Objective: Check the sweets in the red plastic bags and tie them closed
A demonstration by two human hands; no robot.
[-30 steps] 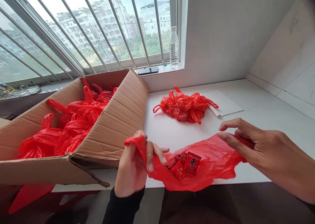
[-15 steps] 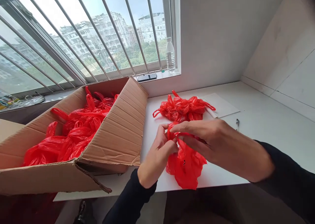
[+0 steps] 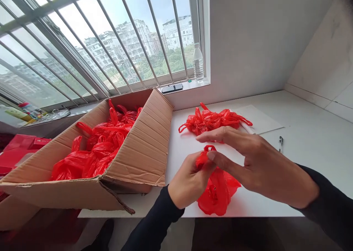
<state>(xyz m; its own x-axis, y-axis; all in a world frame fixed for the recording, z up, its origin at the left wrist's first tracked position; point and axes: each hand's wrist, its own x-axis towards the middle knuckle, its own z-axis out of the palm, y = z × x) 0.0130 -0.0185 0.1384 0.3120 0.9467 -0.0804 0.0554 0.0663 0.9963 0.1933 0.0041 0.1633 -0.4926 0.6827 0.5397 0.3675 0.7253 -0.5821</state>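
Observation:
A red plastic bag stands at the table's front edge, its top gathered and a small loop sticking up. My left hand is closed around that gathered neck. Just to the right, my right hand has its fingers stretched forward above the loop, well apart from the thumb. Its thumb tip is beside the loop, close to my left thumb; whether it touches the bag I cannot tell. Behind my hands lies a bunch of red plastic bags, partly hidden by my right fingers.
A cardboard box of knotted red bags stands on the left, one flap leaning out over the white table. White paper and a pen lie at right. A phone and a bottle are on the sill.
My right hand has drawn back from the bag's neck and its fingers have spread. A small loop now shows above my left hand's grip. The view has turned slightly left.

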